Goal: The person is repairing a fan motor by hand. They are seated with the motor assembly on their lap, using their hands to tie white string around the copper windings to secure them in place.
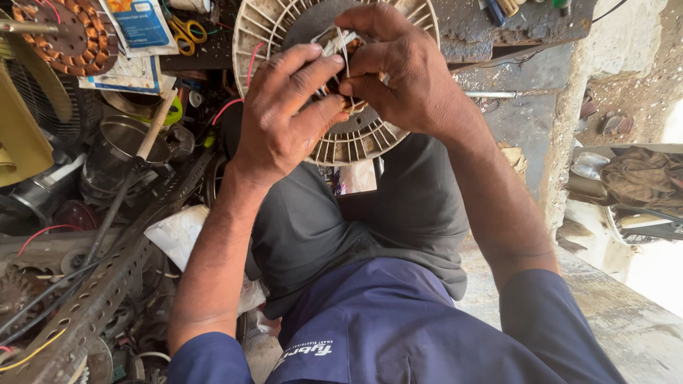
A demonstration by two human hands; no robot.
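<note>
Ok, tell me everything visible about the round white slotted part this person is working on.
The round white finned housing looks like moulded plastic: a disc with radial ribs and slots around its rim and a dark centre, seemingly a fan motor part. It is held above the lap, face toward the camera, its top edge against the cluttered bench. The left hand and right hand cover its middle, pinching thin pale wires. A red wire crosses its left rim.

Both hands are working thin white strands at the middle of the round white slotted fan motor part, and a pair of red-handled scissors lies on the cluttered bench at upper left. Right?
Not quite: the scissors have yellow handles, not red, as the head view shows. The rest holds: the left hand and right hand pinch thin white strands at the middle of the round white slotted fan motor part.
</note>
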